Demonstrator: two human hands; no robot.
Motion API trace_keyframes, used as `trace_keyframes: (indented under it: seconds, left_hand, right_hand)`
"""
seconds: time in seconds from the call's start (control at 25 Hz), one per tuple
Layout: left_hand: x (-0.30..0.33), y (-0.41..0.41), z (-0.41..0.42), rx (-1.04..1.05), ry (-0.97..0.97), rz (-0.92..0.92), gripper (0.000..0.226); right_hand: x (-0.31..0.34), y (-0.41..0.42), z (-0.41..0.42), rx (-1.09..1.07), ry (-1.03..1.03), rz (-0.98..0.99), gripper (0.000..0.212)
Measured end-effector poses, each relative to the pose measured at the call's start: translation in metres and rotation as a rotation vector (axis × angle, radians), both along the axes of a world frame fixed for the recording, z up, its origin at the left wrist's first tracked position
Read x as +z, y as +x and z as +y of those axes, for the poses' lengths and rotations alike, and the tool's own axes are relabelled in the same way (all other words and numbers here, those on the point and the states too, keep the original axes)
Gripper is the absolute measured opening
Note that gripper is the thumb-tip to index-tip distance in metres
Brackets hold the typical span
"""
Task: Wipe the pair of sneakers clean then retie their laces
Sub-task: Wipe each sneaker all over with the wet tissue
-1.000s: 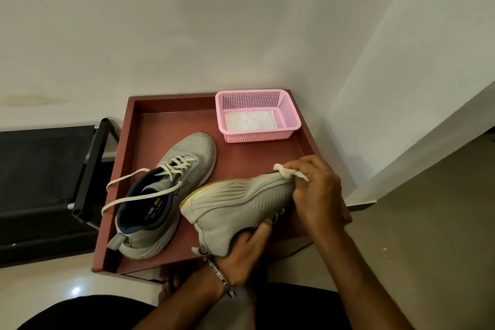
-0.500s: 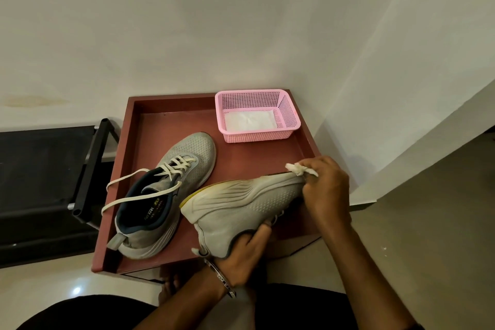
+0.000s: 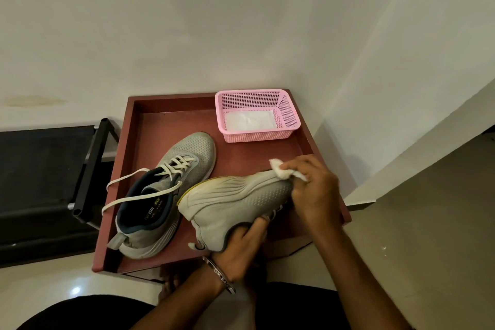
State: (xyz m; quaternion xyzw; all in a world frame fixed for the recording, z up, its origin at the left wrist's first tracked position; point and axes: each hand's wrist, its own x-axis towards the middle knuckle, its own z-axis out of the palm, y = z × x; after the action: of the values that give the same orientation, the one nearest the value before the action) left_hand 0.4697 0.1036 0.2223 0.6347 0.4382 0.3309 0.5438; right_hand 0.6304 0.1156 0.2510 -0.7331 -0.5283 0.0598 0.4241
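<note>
Wiping underway: right hand pinches wipe on held sneaker, left hand gripping it; far-left sneaker lies unlaced, retying left.

The left hand comes up from below, palm up, its fingers curled round the heel end of a grey sneaker, a metal bangle on the wrist. The right hand reaches in from the right, knuckles up, pinching a white wipe against the sneaker's toe.
</note>
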Motion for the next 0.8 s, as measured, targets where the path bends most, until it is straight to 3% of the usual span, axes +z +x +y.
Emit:
trace_keyframes:
  seconds: [0.16, 0.36, 0.44, 0.6, 0.68, 0.8]
  left_hand:
    - [0.004, 0.000, 0.001, -0.007, 0.021, -0.029, 0.033]
    - [0.004, 0.000, 0.011, -0.095, -0.210, 0.005, 0.041]
    - [0.013, -0.001, 0.010, -0.122, -0.207, 0.031, 0.030]
    - [0.033, 0.001, 0.011, -0.007, -0.098, 0.128, 0.047]
    - [0.032, 0.001, 0.014, -0.019, -0.123, 0.121, 0.061]
    - [0.029, 0.004, 0.014, -0.084, -0.275, -0.007, 0.055]
  right_hand:
    - [-0.001, 0.009, -0.002, -0.038, 0.035, 0.032, 0.036]
    - [0.008, -0.032, -0.014, 0.292, 0.021, 0.000, 0.041]
    - [0.009, -0.029, -0.014, 0.387, 0.041, 0.000, 0.039]
    - [-0.001, 0.008, -0.009, 0.035, -0.015, 0.085, 0.038]
    - [0.002, 0.000, -0.011, -0.010, -0.047, 0.103, 0.036]
    - [0.014, -0.035, -0.023, 0.280, -0.011, 0.123, 0.034]
